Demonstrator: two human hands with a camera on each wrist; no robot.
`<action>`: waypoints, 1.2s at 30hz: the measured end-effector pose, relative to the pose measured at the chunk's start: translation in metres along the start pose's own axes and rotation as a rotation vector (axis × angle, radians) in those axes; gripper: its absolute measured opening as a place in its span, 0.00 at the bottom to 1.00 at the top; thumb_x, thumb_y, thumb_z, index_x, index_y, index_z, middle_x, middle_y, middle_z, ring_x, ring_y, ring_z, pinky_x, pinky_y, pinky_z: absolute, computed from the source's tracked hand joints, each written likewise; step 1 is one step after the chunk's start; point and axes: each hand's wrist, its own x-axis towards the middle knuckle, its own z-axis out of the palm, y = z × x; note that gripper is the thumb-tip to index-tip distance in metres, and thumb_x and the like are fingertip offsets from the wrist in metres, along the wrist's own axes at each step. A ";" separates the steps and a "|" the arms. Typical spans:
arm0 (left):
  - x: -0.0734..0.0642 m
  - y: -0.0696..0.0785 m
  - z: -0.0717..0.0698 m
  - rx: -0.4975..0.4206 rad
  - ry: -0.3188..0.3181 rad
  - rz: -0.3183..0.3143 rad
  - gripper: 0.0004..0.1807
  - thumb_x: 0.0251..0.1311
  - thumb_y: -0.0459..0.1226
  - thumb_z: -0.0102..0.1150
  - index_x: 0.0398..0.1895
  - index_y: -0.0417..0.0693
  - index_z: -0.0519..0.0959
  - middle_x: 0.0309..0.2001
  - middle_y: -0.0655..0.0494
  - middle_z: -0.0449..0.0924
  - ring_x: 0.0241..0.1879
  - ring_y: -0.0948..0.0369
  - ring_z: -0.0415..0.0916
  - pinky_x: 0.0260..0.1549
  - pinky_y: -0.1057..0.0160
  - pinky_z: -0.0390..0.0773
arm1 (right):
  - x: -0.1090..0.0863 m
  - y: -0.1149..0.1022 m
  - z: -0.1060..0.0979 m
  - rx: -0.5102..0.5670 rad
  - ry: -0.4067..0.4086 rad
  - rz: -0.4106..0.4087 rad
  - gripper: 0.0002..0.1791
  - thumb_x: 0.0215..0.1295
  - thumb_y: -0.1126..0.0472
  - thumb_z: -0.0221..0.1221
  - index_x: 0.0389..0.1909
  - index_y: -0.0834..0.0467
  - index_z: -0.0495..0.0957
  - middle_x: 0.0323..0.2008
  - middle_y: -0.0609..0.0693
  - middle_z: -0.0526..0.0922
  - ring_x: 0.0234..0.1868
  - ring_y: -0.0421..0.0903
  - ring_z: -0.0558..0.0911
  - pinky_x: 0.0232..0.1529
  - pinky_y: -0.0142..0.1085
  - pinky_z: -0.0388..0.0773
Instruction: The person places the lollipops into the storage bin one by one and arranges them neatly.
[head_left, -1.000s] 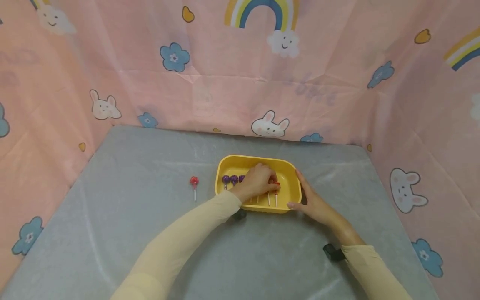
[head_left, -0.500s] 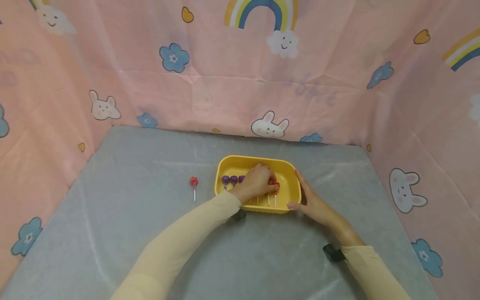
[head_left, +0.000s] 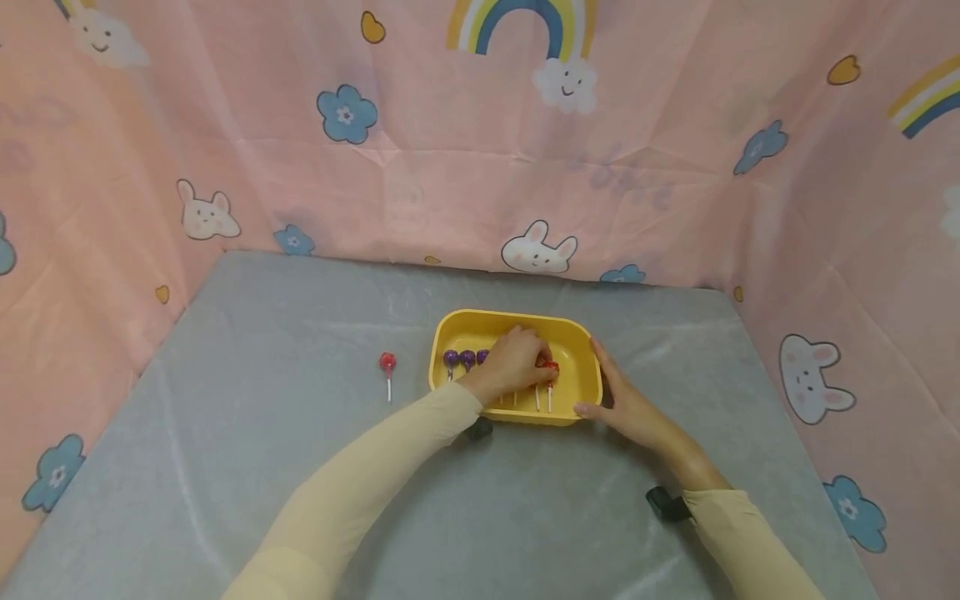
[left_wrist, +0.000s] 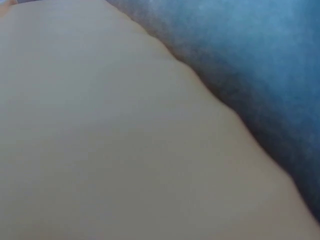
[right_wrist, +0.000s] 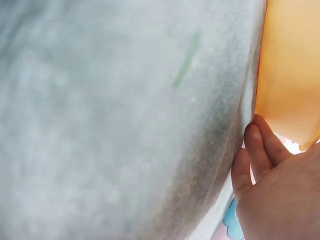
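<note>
Inside a yellow plastic tray, my left hand reaches down with its thumb and fingers pinching a red lollipop near the right end. That hand covers part of a row of lollipops; several white sticks show below it. Three purple lollipops lie side by side to its left. My right hand rests against the tray's right side, fingers extended along the outer wall and thumb at the near rim. In the right wrist view its fingertips touch the tray wall.
A single red lollipop lies on the grey cloth-covered table, left of the tray. Pink printed curtains stand behind and at both sides. Sleeve fills most of the left wrist view.
The red lollipop under my left fingers has shifted very slightly left within the tray. Both hands and the tray stay in nearly the same places.
</note>
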 end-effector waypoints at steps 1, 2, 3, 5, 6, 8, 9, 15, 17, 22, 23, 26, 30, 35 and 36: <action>0.000 0.000 0.000 0.002 -0.002 -0.002 0.15 0.61 0.53 0.65 0.41 0.55 0.86 0.35 0.61 0.79 0.41 0.61 0.67 0.43 0.65 0.69 | 0.000 0.000 0.000 -0.003 0.000 0.000 0.59 0.64 0.47 0.65 0.77 0.32 0.25 0.81 0.55 0.34 0.79 0.64 0.46 0.73 0.68 0.47; 0.000 0.000 0.001 0.003 -0.004 -0.003 0.15 0.61 0.53 0.65 0.42 0.54 0.86 0.35 0.61 0.79 0.41 0.61 0.67 0.44 0.65 0.70 | 0.000 0.000 0.000 -0.003 0.001 0.001 0.59 0.64 0.47 0.65 0.77 0.32 0.25 0.81 0.55 0.34 0.79 0.64 0.46 0.74 0.68 0.47; 0.001 0.000 0.001 0.000 -0.005 -0.006 0.15 0.61 0.53 0.65 0.42 0.54 0.86 0.36 0.61 0.79 0.42 0.61 0.67 0.44 0.64 0.70 | 0.000 0.001 0.000 -0.002 0.001 0.001 0.59 0.64 0.47 0.64 0.77 0.32 0.25 0.81 0.55 0.34 0.79 0.64 0.46 0.74 0.68 0.47; 0.001 0.000 0.002 -0.001 -0.011 -0.011 0.15 0.61 0.53 0.65 0.42 0.54 0.86 0.36 0.61 0.79 0.42 0.61 0.68 0.45 0.64 0.70 | 0.000 0.001 0.000 -0.006 0.002 0.001 0.59 0.64 0.47 0.64 0.77 0.33 0.25 0.81 0.55 0.35 0.79 0.64 0.46 0.74 0.68 0.47; 0.001 0.000 0.002 -0.003 -0.015 -0.014 0.16 0.61 0.53 0.65 0.43 0.54 0.86 0.37 0.61 0.80 0.42 0.61 0.68 0.46 0.64 0.70 | 0.000 0.001 0.000 -0.005 0.003 0.001 0.59 0.64 0.47 0.64 0.77 0.33 0.25 0.81 0.55 0.35 0.79 0.63 0.46 0.74 0.68 0.47; 0.001 0.000 0.002 -0.011 -0.021 -0.018 0.16 0.61 0.52 0.64 0.43 0.54 0.86 0.37 0.61 0.80 0.43 0.61 0.67 0.46 0.64 0.70 | 0.000 0.002 0.001 -0.004 0.002 0.002 0.59 0.64 0.47 0.64 0.77 0.33 0.25 0.81 0.55 0.34 0.79 0.63 0.46 0.74 0.68 0.47; 0.001 0.000 0.003 -0.015 -0.024 -0.019 0.16 0.62 0.52 0.64 0.44 0.54 0.86 0.37 0.61 0.80 0.43 0.61 0.67 0.46 0.64 0.70 | 0.000 0.002 0.001 -0.004 0.002 0.003 0.59 0.64 0.47 0.64 0.77 0.33 0.25 0.81 0.55 0.34 0.79 0.63 0.46 0.74 0.68 0.47; 0.000 0.001 0.000 -0.036 -0.012 -0.011 0.16 0.62 0.52 0.64 0.44 0.53 0.86 0.35 0.60 0.79 0.42 0.61 0.68 0.45 0.64 0.70 | -0.001 0.003 0.001 0.009 0.001 0.005 0.59 0.64 0.47 0.64 0.76 0.31 0.25 0.81 0.55 0.34 0.79 0.64 0.46 0.73 0.68 0.47; -0.001 0.002 -0.002 -0.056 0.000 -0.005 0.16 0.63 0.52 0.63 0.43 0.52 0.86 0.36 0.60 0.81 0.43 0.61 0.70 0.47 0.64 0.72 | -0.001 0.003 0.000 0.009 0.001 -0.001 0.59 0.64 0.48 0.64 0.77 0.31 0.25 0.81 0.55 0.34 0.79 0.64 0.46 0.73 0.68 0.47; -0.001 0.001 -0.007 -0.131 0.030 0.009 0.18 0.66 0.52 0.59 0.46 0.50 0.86 0.43 0.58 0.86 0.45 0.62 0.76 0.55 0.63 0.77 | -0.001 0.004 0.000 0.005 -0.003 -0.011 0.59 0.64 0.48 0.64 0.77 0.33 0.26 0.81 0.55 0.35 0.79 0.63 0.46 0.74 0.68 0.47; 0.000 0.001 -0.008 -0.157 0.034 0.013 0.18 0.67 0.51 0.59 0.47 0.50 0.86 0.43 0.58 0.87 0.43 0.63 0.78 0.55 0.64 0.78 | 0.000 0.005 0.001 0.006 -0.003 -0.010 0.59 0.64 0.48 0.64 0.77 0.33 0.26 0.81 0.55 0.35 0.79 0.63 0.46 0.74 0.68 0.47; 0.000 -0.001 -0.012 -0.221 0.044 0.011 0.17 0.68 0.50 0.58 0.47 0.49 0.86 0.42 0.58 0.87 0.39 0.65 0.78 0.54 0.64 0.80 | 0.000 0.005 0.000 0.018 -0.002 -0.014 0.59 0.64 0.48 0.65 0.77 0.32 0.26 0.81 0.55 0.35 0.79 0.63 0.47 0.74 0.68 0.48; -0.003 -0.004 -0.018 -0.267 0.049 -0.008 0.16 0.68 0.48 0.58 0.46 0.49 0.86 0.43 0.58 0.87 0.42 0.64 0.78 0.55 0.63 0.80 | 0.000 0.004 0.000 0.020 -0.001 -0.013 0.59 0.64 0.47 0.65 0.77 0.31 0.26 0.81 0.54 0.35 0.79 0.63 0.47 0.74 0.67 0.49; -0.014 -0.009 -0.034 -0.303 0.048 -0.023 0.15 0.68 0.48 0.58 0.48 0.51 0.85 0.47 0.58 0.86 0.46 0.63 0.79 0.57 0.62 0.79 | 0.001 0.003 0.000 0.001 0.007 -0.019 0.59 0.63 0.47 0.65 0.77 0.32 0.26 0.81 0.55 0.36 0.79 0.63 0.47 0.74 0.67 0.48; -0.016 -0.011 -0.038 -0.311 0.051 -0.021 0.15 0.68 0.48 0.58 0.49 0.51 0.85 0.48 0.57 0.85 0.47 0.62 0.79 0.57 0.61 0.79 | 0.001 0.002 0.000 -0.004 0.008 -0.021 0.60 0.63 0.48 0.65 0.77 0.33 0.26 0.81 0.56 0.36 0.79 0.64 0.46 0.74 0.67 0.48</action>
